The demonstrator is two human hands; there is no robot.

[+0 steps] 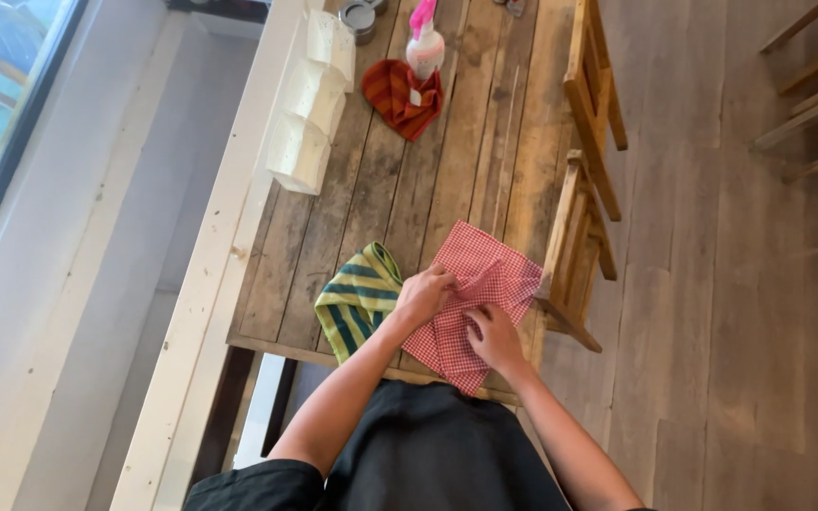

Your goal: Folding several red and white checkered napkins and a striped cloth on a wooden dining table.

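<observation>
A red and white checked cloth (473, 263) lies spread near the front edge of a rough wooden table (400, 180). My left hand (422, 295) pinches a raised fold at the cloth's middle. My right hand (494, 336) presses on the cloth just to the right of it, fingers gripping the same fold. A green and yellow striped cloth (357, 298) lies bunched to the left, touching my left forearm.
Further back stand a white spray bottle with a pink trigger (424, 43) on an orange-red cloth (401, 96), a small tin (359, 17), and three white folded cards (311, 104) along the left edge. Two wooden chairs (581, 180) sit at the table's right side.
</observation>
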